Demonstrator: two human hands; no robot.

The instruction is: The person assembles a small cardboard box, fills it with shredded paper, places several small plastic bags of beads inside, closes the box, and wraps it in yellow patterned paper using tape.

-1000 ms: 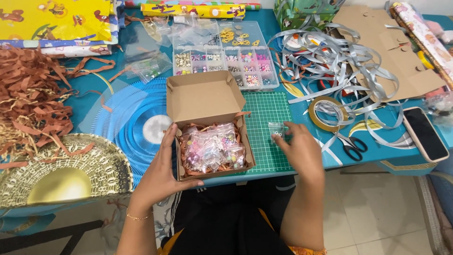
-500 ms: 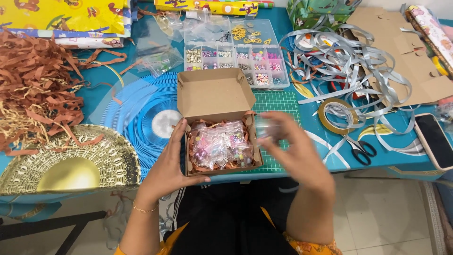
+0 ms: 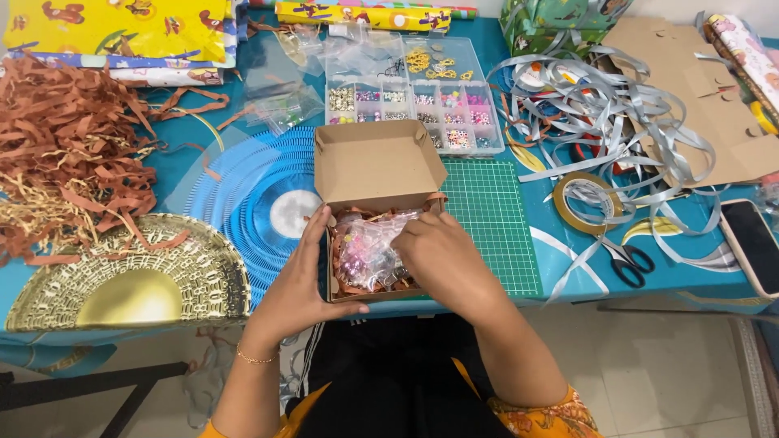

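A small open cardboard box (image 3: 379, 168) sits at the table's front edge, its lid flap standing back. Inside lie clear plastic packets of coloured beads (image 3: 365, 251) on brown paper shreds. My left hand (image 3: 302, 280) grips the box's left wall and front corner. My right hand (image 3: 438, 255) lies over the box's right half, fingers pressing down on the bead packets; what is under the palm is hidden.
A green cutting mat (image 3: 491, 223) lies right of the box. Behind it stands a clear bead organiser (image 3: 410, 101). Grey ribbon tangle (image 3: 617, 122), tape roll (image 3: 586, 203), scissors (image 3: 629, 261) and a phone (image 3: 751, 243) are to the right. Brown paper shreds (image 3: 69, 162) pile up at left.
My right hand has come in from the cutting mat and now rests on the packets inside the box. The left hand has stayed on the box's left side.
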